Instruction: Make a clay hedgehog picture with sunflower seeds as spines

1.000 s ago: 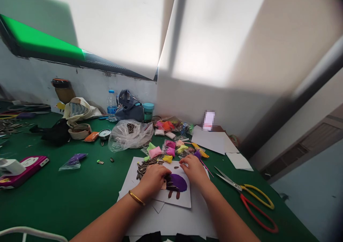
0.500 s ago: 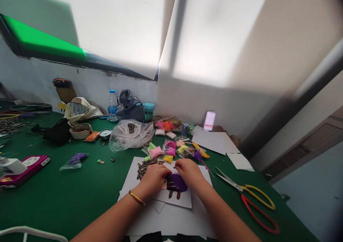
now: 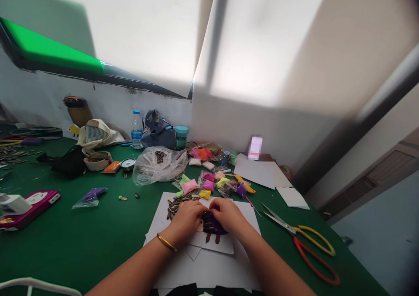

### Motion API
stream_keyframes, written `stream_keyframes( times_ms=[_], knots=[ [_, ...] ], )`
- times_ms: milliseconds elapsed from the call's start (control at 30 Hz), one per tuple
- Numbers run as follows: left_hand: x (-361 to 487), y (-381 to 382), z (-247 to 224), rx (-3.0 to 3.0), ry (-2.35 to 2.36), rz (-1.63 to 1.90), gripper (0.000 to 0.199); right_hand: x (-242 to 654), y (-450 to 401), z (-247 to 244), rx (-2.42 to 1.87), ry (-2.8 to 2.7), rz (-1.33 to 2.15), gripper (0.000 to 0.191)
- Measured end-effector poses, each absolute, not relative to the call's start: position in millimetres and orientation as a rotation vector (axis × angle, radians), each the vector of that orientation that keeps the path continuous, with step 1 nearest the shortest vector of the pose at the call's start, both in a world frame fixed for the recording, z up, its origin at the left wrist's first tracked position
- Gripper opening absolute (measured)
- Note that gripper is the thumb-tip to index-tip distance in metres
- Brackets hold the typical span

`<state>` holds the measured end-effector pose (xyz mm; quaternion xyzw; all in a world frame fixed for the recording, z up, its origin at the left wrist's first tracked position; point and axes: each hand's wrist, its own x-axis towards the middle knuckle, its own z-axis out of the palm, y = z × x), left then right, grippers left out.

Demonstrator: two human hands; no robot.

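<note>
On a sheet of white paper (image 3: 225, 246) lies a flat animal figure of purple clay (image 3: 213, 226), with a pale pink face, two brown legs and sunflower seeds stuck in its body. My left hand (image 3: 189, 217) is closed at the face side, its fingertips at the figure's upper edge; anything in them is hidden. Over the purple body, my right hand (image 3: 227, 215) pinches, its fingertips meeting the left ones; the seed seen there earlier is now covered. A pile of sunflower seeds (image 3: 173, 205) lies just beyond my left hand.
Small bags of coloured clay (image 3: 207, 184) and a plastic bag of seeds (image 3: 159, 167) stand behind the paper. Large scissors (image 3: 294, 230) lie open at the right. On the left are a magenta device (image 3: 42, 200) and a purple clay packet (image 3: 93, 195).
My right hand has moved left and down with the small dark seed, bringing its fingertips against those of my left hand at the purple body. My left hand has barely moved.
</note>
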<state>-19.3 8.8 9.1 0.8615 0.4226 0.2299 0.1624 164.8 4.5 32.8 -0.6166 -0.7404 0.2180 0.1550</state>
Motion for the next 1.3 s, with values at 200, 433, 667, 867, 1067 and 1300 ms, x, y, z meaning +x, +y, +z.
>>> stream_keyframes(
  times_ms=[200, 433, 667, 867, 1067, 1300],
  knots=[
    [-19.0, 7.3, 9.1, 2.463, 1.214, 0.666, 0.033, 161.2, 5.2, 31.8, -1.798, -2.152, 0.574, 0.021],
    [-18.2, 4.1, 13.1, 2.430, 1.303, 0.644, 0.026, 159.6, 7.5, 35.1, -1.813, -2.212, 0.538, 0.026],
    [-17.0, 3.9, 17.3, 2.350, 1.341, 0.624, 0.026, 157.6, 7.8, 40.6, -1.815, -2.301, 0.502, 0.028],
    [-16.3, 2.9, 16.9, 2.365, 1.345, 0.628, 0.026, 156.2, 9.2, 44.1, -1.809, -2.367, 0.457, 0.026],
    [-16.0, 3.1, 18.5, 2.380, 1.361, 0.592, 0.026, 155.3, 10.5, 43.1, -1.798, -2.396, 0.438, 0.027],
    [-17.3, 4.2, 15.5, 2.381, 1.344, 0.617, 0.023, 156.2, 9.4, 42.0, -1.754, -2.365, 0.474, 0.026]
  ],
)
